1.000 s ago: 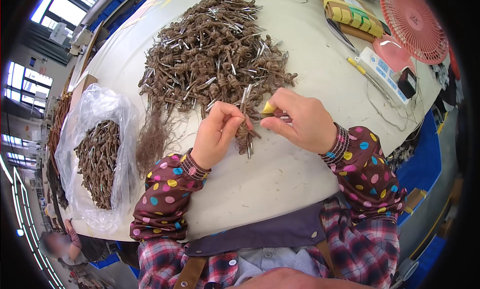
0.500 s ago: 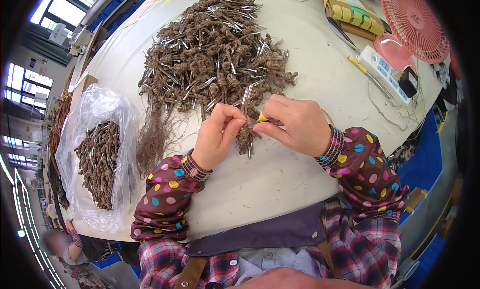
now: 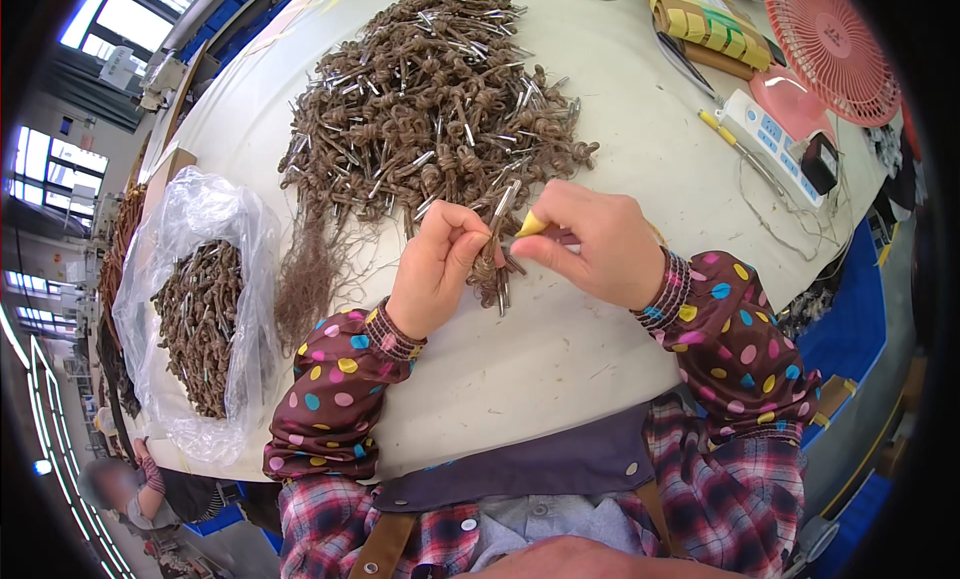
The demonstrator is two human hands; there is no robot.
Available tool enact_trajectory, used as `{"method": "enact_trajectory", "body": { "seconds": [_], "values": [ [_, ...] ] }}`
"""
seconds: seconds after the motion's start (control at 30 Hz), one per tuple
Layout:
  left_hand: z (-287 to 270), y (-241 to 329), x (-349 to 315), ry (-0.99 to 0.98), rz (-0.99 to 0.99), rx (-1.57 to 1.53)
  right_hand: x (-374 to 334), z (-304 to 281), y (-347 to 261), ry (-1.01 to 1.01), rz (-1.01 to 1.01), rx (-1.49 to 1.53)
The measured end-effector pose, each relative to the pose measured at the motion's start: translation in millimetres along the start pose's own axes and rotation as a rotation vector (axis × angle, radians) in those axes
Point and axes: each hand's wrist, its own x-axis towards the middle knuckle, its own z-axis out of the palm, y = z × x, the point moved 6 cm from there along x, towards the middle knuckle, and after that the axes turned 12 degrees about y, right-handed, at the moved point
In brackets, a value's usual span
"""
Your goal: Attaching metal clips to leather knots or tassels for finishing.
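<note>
Between the thumb and fingers of my left hand is a knotted brown cord with shiny metal tips pointing up and down. Close on its right side, my right hand is closed in a pinch. A small yellow piece shows at its fingertips, with a pale bit below; most of this thing is hidden, so its exact kind is unclear. Just beyond both hands lies a big heap of similar brown knotted cords with metal ends.
At left, a clear plastic bag holds more knotted cords. Loose brown threads lie beside the heap. A white power strip, a pink fan and a yellow-strapped package stand at the right on the pale table.
My right fingertips have shifted slightly away from the cord, and the yellow piece now points more upward. The cord's upper metal tips lean further right.
</note>
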Motion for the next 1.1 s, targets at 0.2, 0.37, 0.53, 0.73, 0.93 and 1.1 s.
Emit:
{"method": "enact_trajectory", "body": {
  "seconds": [0.2, 0.37, 0.53, 0.73, 0.93, 1.1],
  "values": [
    [7.9, 7.4, 0.3, -0.065, -0.013, -0.119, 18.4, -10.0, 13.9, 0.187, 0.155, 0.309],
    [-5.3, -1.5, 7.2, 0.01, -0.051, 0.049, 14.5, 0.9, 15.3, -0.083, 0.184, 0.302],
    [-37.1, -5.4, 21.1, 0.224, -0.188, 0.181, 12.6, -7.9, 18.8, 0.012, 0.112, 0.202],
    [-17.3, 41.4, 16.4, -0.069, 0.279, 0.49, 10.9, -8.6, 16.9, 0.012, 0.125, 0.184],
    [-7.2, 38.9, 9.2, -0.056, 0.203, 0.471, 7.5, -1.5, 19.6, -0.008, 0.191, 0.166],
    [-6.5, 38.1, 9.8, -0.062, 0.165, 0.462, 7.2, -2.4, 20.2, 0.074, 0.132, 0.203]
  ]
}}
